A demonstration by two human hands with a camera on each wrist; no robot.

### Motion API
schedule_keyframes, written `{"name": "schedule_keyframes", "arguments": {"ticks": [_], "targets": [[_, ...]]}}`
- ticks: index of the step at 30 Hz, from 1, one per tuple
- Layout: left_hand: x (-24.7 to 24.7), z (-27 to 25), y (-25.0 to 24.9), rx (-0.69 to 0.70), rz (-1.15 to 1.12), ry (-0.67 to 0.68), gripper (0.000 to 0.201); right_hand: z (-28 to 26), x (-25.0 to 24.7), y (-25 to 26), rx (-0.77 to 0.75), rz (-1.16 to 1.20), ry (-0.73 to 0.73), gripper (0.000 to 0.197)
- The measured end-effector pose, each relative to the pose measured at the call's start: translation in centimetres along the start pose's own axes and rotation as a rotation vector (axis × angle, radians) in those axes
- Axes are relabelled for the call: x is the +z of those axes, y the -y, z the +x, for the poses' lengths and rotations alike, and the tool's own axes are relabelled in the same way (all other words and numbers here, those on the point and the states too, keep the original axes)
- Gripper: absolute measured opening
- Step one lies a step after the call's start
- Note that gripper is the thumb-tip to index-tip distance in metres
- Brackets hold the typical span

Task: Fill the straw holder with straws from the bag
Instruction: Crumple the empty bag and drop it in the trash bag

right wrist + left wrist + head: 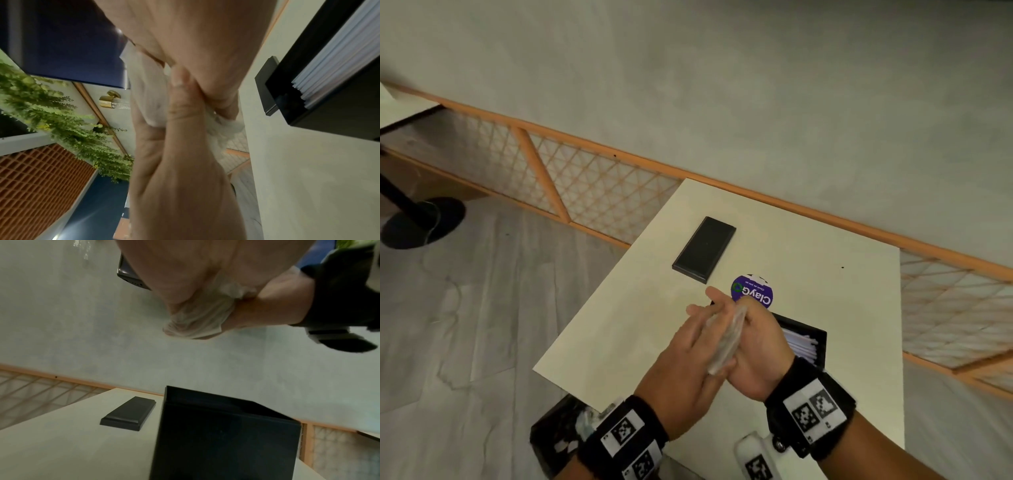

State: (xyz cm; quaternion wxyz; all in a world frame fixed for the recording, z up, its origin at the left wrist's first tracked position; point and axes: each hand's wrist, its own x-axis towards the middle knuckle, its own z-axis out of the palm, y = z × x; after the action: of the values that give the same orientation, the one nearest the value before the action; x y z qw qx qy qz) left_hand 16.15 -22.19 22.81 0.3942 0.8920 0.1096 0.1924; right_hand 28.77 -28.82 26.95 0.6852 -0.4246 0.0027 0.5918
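A crumpled clear plastic bag (pixel 727 339) is squeezed between my two hands above the white table (pixel 619 308). My left hand (pixel 688 349) presses its palm and straight fingers against the bag. My right hand (pixel 760 346) cups the bag from the other side, its thumb curled round the plastic (pixel 148 100). In the left wrist view the bag (pixel 197 321) bulges out below the palms. The black straw holder (pixel 810 330) stands just right of my hands, with white wrapped straws (pixel 799 344) lying in it. No straws show inside the bag.
The holder's flat black lid (pixel 703 249) lies on the table beyond my hands. A round purple sticker (pixel 755 291) sits between lid and holder. A black bin (pixel 558 438) stands on the floor by the table's near-left corner. A lattice rail runs along the wall.
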Motion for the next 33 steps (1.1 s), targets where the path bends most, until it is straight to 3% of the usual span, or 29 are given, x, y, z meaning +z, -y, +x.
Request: {"name": "schedule_keyframes", "arguments": {"ticks": [2, 5, 8, 10, 13, 16, 18, 22, 24, 25, 27, 29, 31, 33], "targets": [[0.6, -0.4, 1.4, -0.018, 0.086, -0.073, 0.074, 0.6, -0.1, -0.4, 0.030, 0.003, -0.002, 0.056], [0.8, -0.8, 3.1, -0.052, 0.127, -0.175, 0.084, 1.8, -0.1, -1.0, 0.123, -0.019, 0.116, 0.035], [-0.8, -0.3, 4.2, -0.228, 0.012, -0.158, 0.056, 3.3, 0.2, -2.5, 0.173, -0.262, 0.140, 0.038], [-2.1, -0.5, 5.7, -0.356, -0.089, -0.153, 0.051, 4.3, 1.0, -3.9, 0.182, -0.448, 0.119, 0.046], [-3.4, -1.8, 8.3, -0.418, -0.163, -0.209, 0.034, 6.0, 2.7, -6.3, 0.232, -0.671, 0.103, 0.059], [-5.1, -3.3, 11.1, -0.428, -0.226, -0.223, 0.022, 7.4, 4.4, -8.1, 0.241, -0.927, 0.074, 0.040], [-6.8, -4.5, 13.7, -0.462, -0.283, -0.344, 0.024, 7.8, 5.0, -8.8, 0.216, -1.053, 0.078, 0.028], [-11.8, -8.5, 21.3, -0.831, -0.352, -0.668, 0.028, 7.7, 5.5, -9.5, 0.169, -1.160, 0.072, 0.022], [-14.0, -11.8, 25.8, -1.031, -0.381, -0.765, 0.028, 7.7, 5.3, -10.0, 0.161, -1.172, 0.037, 0.022], [-14.8, -13.6, 28.2, -1.125, -0.341, -0.758, 0.026, 7.6, 5.2, -10.2, 0.162, -1.163, 0.017, 0.021], [-15.7, -17.3, 33.3, -1.357, -0.240, -0.590, 0.021, 7.7, 5.0, -10.7, 0.170, -1.135, -0.003, 0.022], [-14.9, -20.5, 37.2, -1.525, -0.193, -0.406, 0.031, 7.8, 4.6, -11.0, 0.184, -1.128, 0.011, 0.059], [-13.6, -23.2, 39.7, -1.598, -0.195, -0.349, 0.043, 8.6, 3.4, -11.7, 0.223, -1.141, -0.018, 0.083], [-11.7, -24.7, 40.3, -1.653, -0.215, -0.336, 0.057, 8.3, 2.7, -11.6, 0.272, -1.107, -0.031, 0.085]]}}
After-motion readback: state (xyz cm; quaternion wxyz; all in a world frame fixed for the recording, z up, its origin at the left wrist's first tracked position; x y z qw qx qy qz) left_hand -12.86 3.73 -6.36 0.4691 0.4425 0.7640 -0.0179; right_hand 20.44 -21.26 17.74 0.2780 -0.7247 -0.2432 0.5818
